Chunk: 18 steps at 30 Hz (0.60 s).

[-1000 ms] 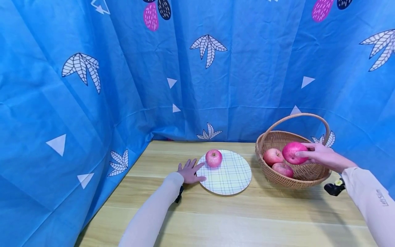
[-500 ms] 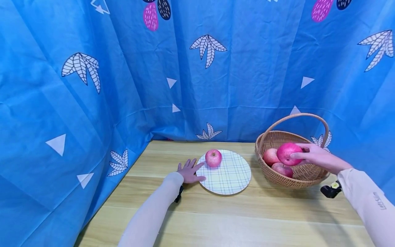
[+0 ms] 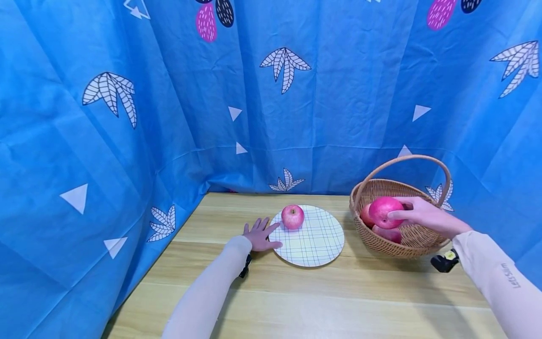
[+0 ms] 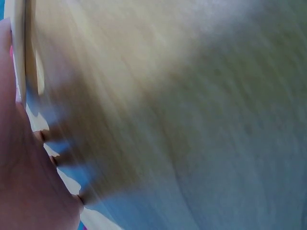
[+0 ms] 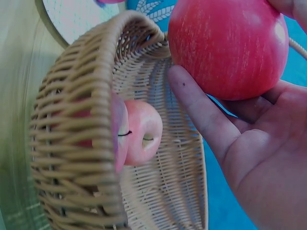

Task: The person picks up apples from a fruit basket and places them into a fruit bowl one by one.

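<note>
My right hand (image 3: pixel 419 216) grips a red apple (image 3: pixel 384 212) above a wicker basket (image 3: pixel 406 252). In the right wrist view, thumb and fingers lie around this apple (image 5: pixel 230 48). Two more apples sit inside the basket: a paler one (image 5: pixel 146 134) and a redder one (image 3: pixel 388 234), both partly hidden in the head view. My left hand (image 3: pixel 259 236) rests with spread fingers at the left rim of a round checked plate (image 3: pixel 315 245). Another apple (image 3: pixel 292 216) stands upright on that plate, just beyond the fingertips. The left wrist view has only part of the left hand (image 4: pixel 33 177).
A tall arched handle (image 3: pixel 408 157) spans the basket. The wooden table (image 3: pixel 296 301) runs back to a blue patterned curtain (image 3: pixel 275 117), which also hangs along the left and right sides.
My right hand has carried its apple leftward over the basket, now covering more of the apples inside. The left hand and the apple on the plate have stayed put.
</note>
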### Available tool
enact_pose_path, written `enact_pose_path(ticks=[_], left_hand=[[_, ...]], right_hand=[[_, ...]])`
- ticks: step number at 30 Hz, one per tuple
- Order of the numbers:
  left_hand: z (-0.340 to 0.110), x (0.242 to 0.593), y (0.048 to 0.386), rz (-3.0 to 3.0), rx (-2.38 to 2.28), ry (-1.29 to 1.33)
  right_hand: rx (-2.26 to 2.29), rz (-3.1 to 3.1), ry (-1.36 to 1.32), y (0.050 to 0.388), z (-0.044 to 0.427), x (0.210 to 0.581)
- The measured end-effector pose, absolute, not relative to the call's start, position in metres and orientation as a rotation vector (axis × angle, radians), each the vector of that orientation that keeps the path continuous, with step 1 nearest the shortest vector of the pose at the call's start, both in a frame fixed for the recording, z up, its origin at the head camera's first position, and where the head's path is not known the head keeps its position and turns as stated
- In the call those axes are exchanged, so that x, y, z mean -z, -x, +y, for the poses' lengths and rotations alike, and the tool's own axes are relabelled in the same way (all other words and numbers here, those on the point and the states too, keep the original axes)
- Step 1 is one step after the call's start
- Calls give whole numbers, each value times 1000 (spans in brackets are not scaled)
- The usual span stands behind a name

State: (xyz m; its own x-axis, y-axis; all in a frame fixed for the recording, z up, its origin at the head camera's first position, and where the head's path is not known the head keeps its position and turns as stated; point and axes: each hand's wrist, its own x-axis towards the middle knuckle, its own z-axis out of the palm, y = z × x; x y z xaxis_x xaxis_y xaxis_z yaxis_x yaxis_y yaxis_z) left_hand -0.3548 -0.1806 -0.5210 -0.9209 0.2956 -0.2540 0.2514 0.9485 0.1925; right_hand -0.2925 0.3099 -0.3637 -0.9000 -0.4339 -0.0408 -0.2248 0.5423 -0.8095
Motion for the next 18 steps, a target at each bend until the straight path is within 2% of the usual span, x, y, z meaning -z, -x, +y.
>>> enact_pose_path(ticks=[18], left_hand=[[-184,525,359,2806,-300,-422]], right_hand=[[1282,2506,588,292,287,366]])
